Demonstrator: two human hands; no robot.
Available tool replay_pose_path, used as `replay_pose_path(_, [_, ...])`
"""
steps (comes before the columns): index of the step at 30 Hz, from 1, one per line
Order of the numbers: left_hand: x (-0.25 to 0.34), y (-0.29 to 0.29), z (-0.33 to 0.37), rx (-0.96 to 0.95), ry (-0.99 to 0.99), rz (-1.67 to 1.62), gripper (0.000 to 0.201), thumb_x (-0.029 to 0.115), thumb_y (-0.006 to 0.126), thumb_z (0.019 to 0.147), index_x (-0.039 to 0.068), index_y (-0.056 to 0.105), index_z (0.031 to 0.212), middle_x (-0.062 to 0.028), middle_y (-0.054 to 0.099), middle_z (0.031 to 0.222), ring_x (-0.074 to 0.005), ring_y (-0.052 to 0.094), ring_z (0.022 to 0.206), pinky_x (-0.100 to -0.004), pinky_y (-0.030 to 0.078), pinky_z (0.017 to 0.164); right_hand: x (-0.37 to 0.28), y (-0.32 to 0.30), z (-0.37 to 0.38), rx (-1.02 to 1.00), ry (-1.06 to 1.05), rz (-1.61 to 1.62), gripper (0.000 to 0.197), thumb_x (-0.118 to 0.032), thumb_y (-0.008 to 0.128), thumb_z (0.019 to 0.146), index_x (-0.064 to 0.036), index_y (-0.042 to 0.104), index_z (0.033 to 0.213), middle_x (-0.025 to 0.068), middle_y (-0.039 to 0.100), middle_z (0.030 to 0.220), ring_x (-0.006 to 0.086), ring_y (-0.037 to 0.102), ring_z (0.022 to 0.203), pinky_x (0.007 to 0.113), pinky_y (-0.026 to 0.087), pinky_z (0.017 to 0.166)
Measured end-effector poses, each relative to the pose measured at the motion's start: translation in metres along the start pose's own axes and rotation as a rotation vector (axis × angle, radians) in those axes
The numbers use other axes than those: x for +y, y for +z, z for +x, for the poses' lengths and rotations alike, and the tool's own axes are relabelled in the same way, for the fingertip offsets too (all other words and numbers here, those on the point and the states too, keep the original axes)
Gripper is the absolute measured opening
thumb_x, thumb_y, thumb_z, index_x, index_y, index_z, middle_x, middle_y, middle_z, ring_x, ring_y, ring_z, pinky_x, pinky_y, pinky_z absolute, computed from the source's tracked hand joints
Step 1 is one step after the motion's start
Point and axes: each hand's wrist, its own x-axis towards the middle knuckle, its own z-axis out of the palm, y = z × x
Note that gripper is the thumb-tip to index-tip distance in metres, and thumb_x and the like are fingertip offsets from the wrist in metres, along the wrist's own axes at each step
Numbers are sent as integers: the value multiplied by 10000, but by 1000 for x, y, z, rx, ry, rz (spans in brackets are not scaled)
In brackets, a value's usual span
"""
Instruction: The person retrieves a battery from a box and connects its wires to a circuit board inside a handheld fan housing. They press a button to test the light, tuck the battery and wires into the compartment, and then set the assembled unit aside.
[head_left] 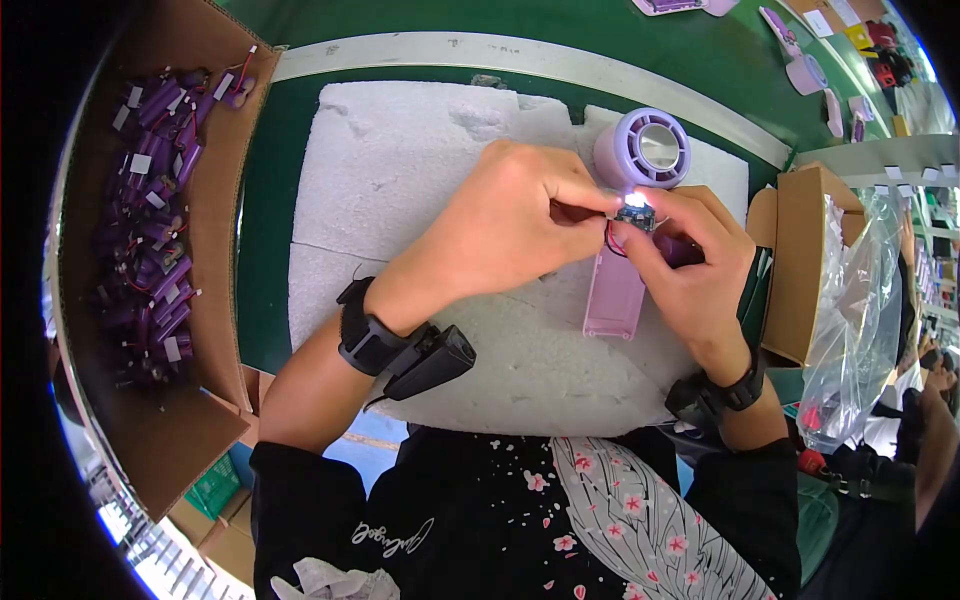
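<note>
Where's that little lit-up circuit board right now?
In the head view, the lit circuit board is right of centre, between the fingertips of the left hand and right hand, just below the round lilac fan head.

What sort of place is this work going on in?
Most likely a small-electronics assembly line: a small circuit board is being handled near a purple fan head, and a cardboard box holds many purple wired cylinders.

A pale strip [400, 52] crosses the green surface [400, 18]; blue floor [368, 457] shows below it, a grey ledge [845, 153] at right.
</note>
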Motion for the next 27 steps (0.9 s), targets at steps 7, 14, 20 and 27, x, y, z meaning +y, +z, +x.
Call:
replay_pose_path(7, [3, 7, 1, -70, 15, -11, 389, -13, 684, 752, 13, 614, 1134, -105, 640, 905, -141, 644, 727, -277, 524, 650, 0, -2, -1, -40, 238, 219, 192, -22, 758, 783, -12, 671, 954, 73, 651, 864, 112, 622, 597, 235, 469, 514])
replay_pose_path(14, [13, 10, 1, -85, -59, 127, 405, 0, 665, 761, 53, 596, 1156, -82, 638, 977, -149, 632, 725, -289, 510, 632, -1, -7, 0, -49, 201, 146, 135, -24, 742, 798, -9, 667, 909, 72, 645, 833, 113, 619, 587, 239, 465, 517])
replay_pose_path(20, [5, 10, 0, -105, -1, 69, 401, 1, 653, 779, 71, 604, 1170, -48, 658, 941, -133, 617, 746, -273, 487, 651, 3, -19, 3, -166, 217, 80, 131, -30, 761, 779, -12, 695, 890, 69, 645, 802, 121, 616, 591, 248, 472, 526])
replay_pose_path(27, [5, 9, 2, -116, -52, -35, 363, 6, 656, 791, 64, 622, 1148, -23, 657, 869, -103, 601, 763, -254, 466, 668, 6, -20, 1, -161, -23, -39, 176, -30, 780, 755, -26, 715, 919, 72, 651, 828, 150, 622, 596, 265, 483, 531])
